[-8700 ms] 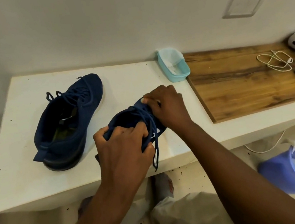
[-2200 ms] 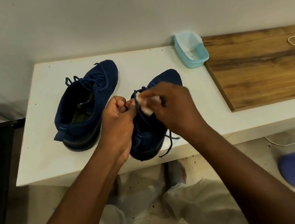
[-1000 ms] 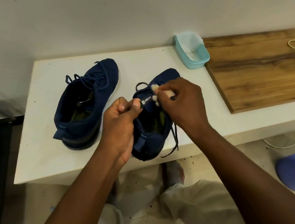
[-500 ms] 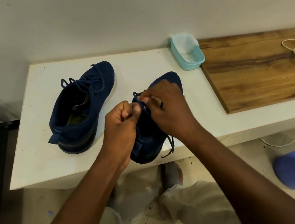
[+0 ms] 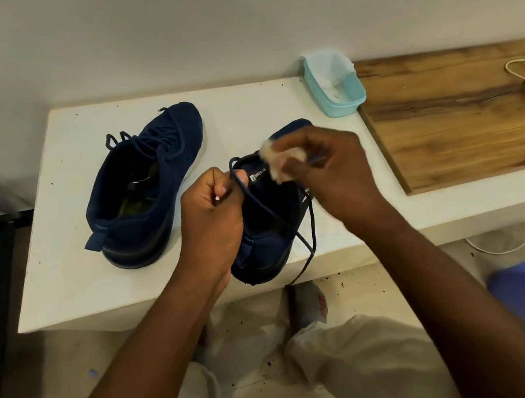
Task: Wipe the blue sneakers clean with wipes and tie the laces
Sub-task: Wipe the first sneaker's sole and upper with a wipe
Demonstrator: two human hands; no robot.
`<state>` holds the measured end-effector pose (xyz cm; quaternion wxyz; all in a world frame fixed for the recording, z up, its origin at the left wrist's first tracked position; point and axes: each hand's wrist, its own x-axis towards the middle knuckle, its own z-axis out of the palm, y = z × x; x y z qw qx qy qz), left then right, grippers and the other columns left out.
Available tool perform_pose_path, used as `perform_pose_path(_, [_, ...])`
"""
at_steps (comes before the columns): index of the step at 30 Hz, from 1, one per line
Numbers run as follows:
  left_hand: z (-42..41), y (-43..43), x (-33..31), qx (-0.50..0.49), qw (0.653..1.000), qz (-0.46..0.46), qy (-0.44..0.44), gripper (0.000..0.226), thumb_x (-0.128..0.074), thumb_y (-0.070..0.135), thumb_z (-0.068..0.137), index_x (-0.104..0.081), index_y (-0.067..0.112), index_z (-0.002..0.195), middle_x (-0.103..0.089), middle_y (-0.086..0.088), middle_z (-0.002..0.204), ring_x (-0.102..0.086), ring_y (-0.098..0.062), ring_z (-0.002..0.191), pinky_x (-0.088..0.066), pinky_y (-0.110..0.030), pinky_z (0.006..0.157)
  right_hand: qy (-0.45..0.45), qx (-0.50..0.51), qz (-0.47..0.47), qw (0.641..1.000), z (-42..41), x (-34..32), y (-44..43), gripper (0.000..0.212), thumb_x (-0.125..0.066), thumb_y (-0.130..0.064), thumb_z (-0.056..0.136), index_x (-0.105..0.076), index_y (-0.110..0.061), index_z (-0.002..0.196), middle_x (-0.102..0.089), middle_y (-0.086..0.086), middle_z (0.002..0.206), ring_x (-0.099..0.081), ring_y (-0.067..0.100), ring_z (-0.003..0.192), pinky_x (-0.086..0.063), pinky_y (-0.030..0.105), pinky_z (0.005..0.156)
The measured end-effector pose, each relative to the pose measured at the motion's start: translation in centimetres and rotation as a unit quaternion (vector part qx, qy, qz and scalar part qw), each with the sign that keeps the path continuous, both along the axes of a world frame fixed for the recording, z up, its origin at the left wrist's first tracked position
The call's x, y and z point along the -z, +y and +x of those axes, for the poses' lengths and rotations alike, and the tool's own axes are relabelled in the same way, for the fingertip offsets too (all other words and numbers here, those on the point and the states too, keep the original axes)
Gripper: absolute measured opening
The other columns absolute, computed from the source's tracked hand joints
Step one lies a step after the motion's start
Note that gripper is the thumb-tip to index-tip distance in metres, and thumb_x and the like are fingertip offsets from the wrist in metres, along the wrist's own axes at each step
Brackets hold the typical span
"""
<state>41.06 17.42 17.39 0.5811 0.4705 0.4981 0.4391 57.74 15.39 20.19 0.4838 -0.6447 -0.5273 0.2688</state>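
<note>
Sneaker (image 5: 272, 221) nearest me sits at the front edge of the white table (image 5: 73, 282), heel toward me, tongue label showing. My left hand (image 5: 211, 214) is curled tight, pinching a loop of the lace (image 5: 234, 172) by the tongue. My right hand (image 5: 333, 176), blurred, grips a crumpled wipe (image 5: 278, 165) just above the tongue. One lace end hangs over the table's edge. The second sneaker (image 5: 148, 186) lies to the left, apart. A teal tub (image 5: 339, 95) stands at the back, beside a wooden board (image 5: 467, 123).
</note>
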Motion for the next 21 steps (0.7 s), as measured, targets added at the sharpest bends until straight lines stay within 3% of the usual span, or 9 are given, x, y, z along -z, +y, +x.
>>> perform_pose_path(2, [-0.1,0.2,0.1,0.016,0.996,0.055,0.066,0.043,-0.064,0.018,0.100,-0.037,0.023,0.067,-0.048,-0.006,0.072,-0.049,-0.018,0.072,-0.049,-0.042,0.070,0.052,0.120,0.010,0.991,2.5,0.9,0.0,0.018,-0.075,-0.010,0.085,-0.076,-0.021,0.099,-0.073,-0.009,0.096,-0.067,0.009,0.091,-0.056,0.024,0.078])
perform_pose_path(4, [-0.3,-0.2,-0.1,0.042,0.982,0.123,0.138,0.027,-0.062,0.011,0.099,-0.048,0.021,0.078,-0.062,0.004,0.088,-0.063,-0.008,0.087,-0.056,-0.039,0.083,0.087,0.181,-0.049,0.978,3.9,2.4,-0.2,0.017,-0.074,-0.013,0.087,-0.075,-0.021,0.102,-0.072,-0.007,0.097,-0.067,0.009,0.090,-0.054,0.024,0.076])
perform_pose_path(7, [0.0,-1.5,-0.8,0.043,0.925,0.278,0.256,0.013,-0.067,0.013,0.092,-0.060,0.022,0.098,-0.056,0.003,0.115,-0.055,-0.015,0.111,-0.047,-0.043,0.099,0.166,0.145,-0.161,0.962,3.4,4.2,-0.2,0.015,-0.068,-0.015,0.092,-0.075,-0.019,0.104,-0.074,-0.001,0.100,-0.069,0.013,0.093,-0.054,0.030,0.078])
perform_pose_path(10, [1.0,-3.1,-1.2,0.095,0.858,0.353,0.362,0.037,-0.066,0.038,0.087,-0.061,0.025,0.121,-0.047,0.000,0.141,-0.041,-0.022,0.134,-0.030,-0.041,0.110,0.176,0.110,-0.144,0.968,2.1,3.4,0.0,0.021,-0.059,-0.011,0.095,-0.077,-0.018,0.105,-0.075,-0.003,0.100,-0.070,0.012,0.095,-0.057,0.026,0.082])
perform_pose_path(12, [1.5,-3.8,-0.7,0.153,0.801,0.359,0.455,0.061,-0.055,0.057,0.087,-0.051,0.027,0.140,-0.037,-0.004,0.158,-0.028,-0.026,0.149,-0.020,-0.048,0.119,0.124,0.053,-0.118,0.984,1.7,3.0,-0.1,0.025,-0.058,-0.005,0.094,-0.078,-0.016,0.105,-0.076,-0.003,0.098,-0.071,0.010,0.091,-0.057,0.021,0.080])
perform_pose_path(14, [1.6,-3.7,0.0,0.182,0.749,0.353,0.530,0.069,-0.049,0.062,0.088,-0.046,0.026,0.148,-0.035,-0.006,0.162,-0.023,-0.027,0.153,-0.015,-0.056,0.122,0.000,0.000,-0.101,0.995,1.8,3.3,-0.3,0.023,-0.063,-0.007,0.092,-0.078,-0.017,0.107,-0.075,-0.005,0.101,-0.069,0.008,0.091,-0.053,0.014,0.079])
perform_pose_path(16, [1.3,-3.2,0.4,0.193,0.744,0.333,0.547,0.063,-0.052,0.054,0.088,-0.050,0.026,0.144,-0.042,-0.005,0.158,-0.034,-0.025,0.149,-0.020,-0.057,0.121,-0.106,0.023,-0.103,0.989,2.3,4.2,0.1,0.021,-0.069,-0.017,0.090,-0.077,-0.021,0.109,-0.070,-0.008,0.107,-0.066,0.006,0.093,-0.045,0.006,0.076])
perform_pose_path(21, [0.9,-2.8,0.5,0.198,0.764,0.318,0.525,0.053,-0.068,0.039,0.084,-0.059,0.027,0.135,-0.049,-0.003,0.153,-0.055,-0.021,0.131,-0.034,-0.050,0.116,-0.171,0.105,-0.101,0.974,2.7,5.8,0.9,0.027,-0.065,-0.021,0.095,-0.070,-0.016,0.120,-0.064,0.004,0.118,-0.063,0.016,0.105,-0.044,0.019,0.087])
